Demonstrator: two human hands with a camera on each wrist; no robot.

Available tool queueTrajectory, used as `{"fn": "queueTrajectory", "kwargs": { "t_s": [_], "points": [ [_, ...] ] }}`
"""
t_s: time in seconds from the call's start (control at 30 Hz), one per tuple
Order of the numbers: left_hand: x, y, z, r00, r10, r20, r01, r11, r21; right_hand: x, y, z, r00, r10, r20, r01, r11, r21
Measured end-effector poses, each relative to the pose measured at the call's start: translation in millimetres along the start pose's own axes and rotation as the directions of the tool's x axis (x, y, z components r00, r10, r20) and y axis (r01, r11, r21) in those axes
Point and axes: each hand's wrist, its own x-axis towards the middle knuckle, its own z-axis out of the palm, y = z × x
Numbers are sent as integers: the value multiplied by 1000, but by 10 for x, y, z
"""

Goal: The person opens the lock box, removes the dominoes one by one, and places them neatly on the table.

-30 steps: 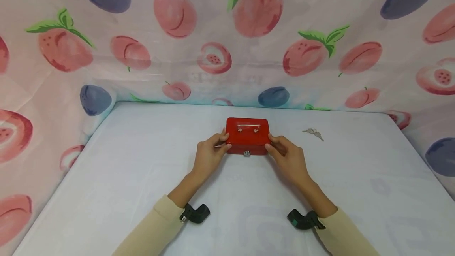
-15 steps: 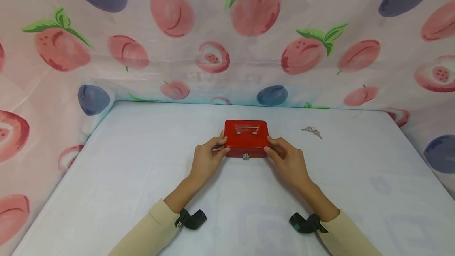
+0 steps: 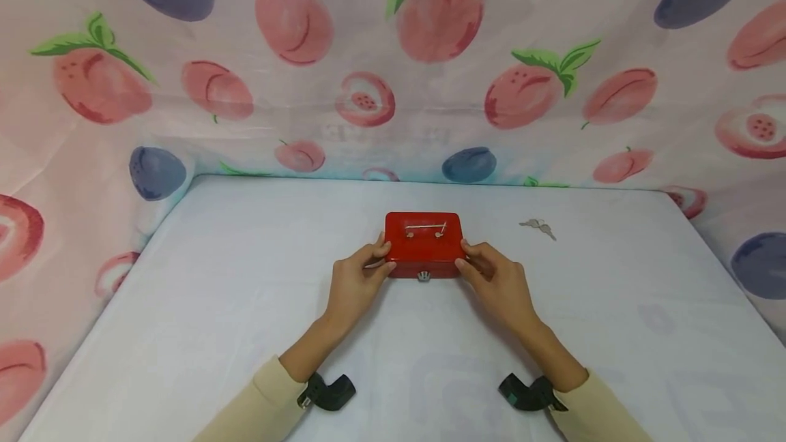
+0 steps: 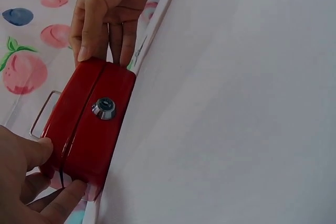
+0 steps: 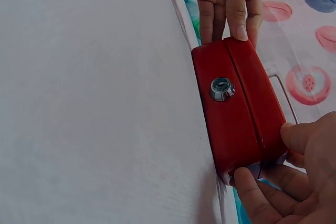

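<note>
A small red cash box (image 3: pixel 424 247) with a wire handle on its lid and a round silver lock (image 3: pixel 424 276) on its front stands on the white table. Its lid is down, with a thin seam visible in both wrist views. My left hand (image 3: pixel 359 278) grips the box's left end between thumb and fingers. At the opposite end my right hand (image 3: pixel 500 282) holds it the same way, thumb at the lid edge in the right wrist view. The lock (image 5: pixel 222 89) faces toward me, and no key sits in it.
Two small keys (image 3: pixel 538 228) joined together lie on the white table (image 3: pixel 245 278) to the right of the box. A fruit-print cloth (image 3: pixel 368 39) hangs behind and at the sides. Black wrist cameras (image 3: pixel 328 392) sit at both sleeves.
Both hands have drawn the cash box slightly toward me across the table, keeping hold of its two ends. The keys stay where they were.
</note>
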Motion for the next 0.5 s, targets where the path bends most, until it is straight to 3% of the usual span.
{"fn": "queueTrajectory", "kwargs": {
  "t_s": [0.5],
  "points": [
    [-44,16,-40,1000,-11,15,12,1000,-23,-32,-10,-53,999,1,34,-2,1000,17]
  ]
}}
